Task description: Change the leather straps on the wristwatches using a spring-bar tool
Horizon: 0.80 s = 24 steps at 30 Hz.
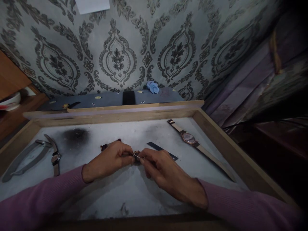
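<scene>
My left hand (109, 158) is closed, thumb and forefinger pinching a small watch (136, 153) at the middle of the white work surface. Most of that watch is hidden by my fingers; a dark red strap end with a gold-coloured buckle (103, 147) shows behind the left hand. My right hand (163, 166) pinches a thin metal tool (136, 156), its tip touching or close to the watch. Its exact kind is too small to tell. Just beyond the right hand lies a flat dark strip (162, 150).
A strapped watch (189, 138) lies back-up at right. Another watch (55, 158) rests at left, beside grey-handled pliers (27, 160). A raised wooden rim (225, 154) borders the surface. On the ledge behind are a crumpled blue cloth (153, 87) and a black block (129, 98).
</scene>
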Tool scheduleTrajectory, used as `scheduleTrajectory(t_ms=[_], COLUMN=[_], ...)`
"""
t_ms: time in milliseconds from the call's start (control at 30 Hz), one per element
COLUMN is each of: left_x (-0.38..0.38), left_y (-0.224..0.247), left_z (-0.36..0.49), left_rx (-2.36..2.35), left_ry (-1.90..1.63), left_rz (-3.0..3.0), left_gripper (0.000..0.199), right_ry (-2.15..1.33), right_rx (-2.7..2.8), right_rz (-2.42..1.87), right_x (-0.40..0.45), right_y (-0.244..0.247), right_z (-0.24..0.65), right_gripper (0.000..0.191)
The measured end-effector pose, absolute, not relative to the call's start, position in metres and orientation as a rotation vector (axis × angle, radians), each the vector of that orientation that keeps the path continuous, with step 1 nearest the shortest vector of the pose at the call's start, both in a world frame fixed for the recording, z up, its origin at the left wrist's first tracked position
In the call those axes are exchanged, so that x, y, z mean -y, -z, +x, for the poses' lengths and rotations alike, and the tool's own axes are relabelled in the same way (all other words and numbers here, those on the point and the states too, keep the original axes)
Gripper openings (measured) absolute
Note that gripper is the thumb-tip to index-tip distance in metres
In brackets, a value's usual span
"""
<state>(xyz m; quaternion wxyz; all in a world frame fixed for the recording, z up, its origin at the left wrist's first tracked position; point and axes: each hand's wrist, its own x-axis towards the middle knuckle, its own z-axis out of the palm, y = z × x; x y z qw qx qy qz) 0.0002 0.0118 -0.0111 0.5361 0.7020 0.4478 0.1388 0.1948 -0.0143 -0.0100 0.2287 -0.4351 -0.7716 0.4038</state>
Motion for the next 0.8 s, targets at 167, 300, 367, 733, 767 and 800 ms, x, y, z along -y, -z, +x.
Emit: scheduleTrajectory(t_ms=[167,300,367,733,767,800], left_x=[-0.0115,-0.0115,-0.0117,-0.012,-0.0121,-0.0122], left_y=[0.0094,0.0111,0.0119,0.0098,0.0102,0.0106], left_z=[0.0013,0.0015,0.0014,0.0021,0.0021,0.002], left_rx=[-1.081,-1.086,-1.084,-1.083,-1.086,-1.09], left_ry=[-0.328,-0.332,-0.337,-0.311,-0.307,-0.304], left_rz=[1.684,1.68,1.679,1.68,1.679,1.68], left_gripper=[0.024,0.024,0.023,0.022,0.022,0.022], right_ry=[-1.109,-1.105,-1.098,-1.093,-1.096,-1.095], right_rx=[2.14,2.147,2.147,2.164,2.17,2.173], right_rz=[-1.205,-1.209,-1.199,-1.224,-1.226,-1.227], right_x=[0.0138,0.0135,0.0133,0.0123,0.0123,0.0122], right_y=[0.0107,0.0103,0.0095,0.01,0.01,0.0098], right_z=[0.1949,0.1939,0.1934,0.1927,0.1926,0.1926], right_gripper=[0.021,0.023,0.023,0.023,0.023,0.023])
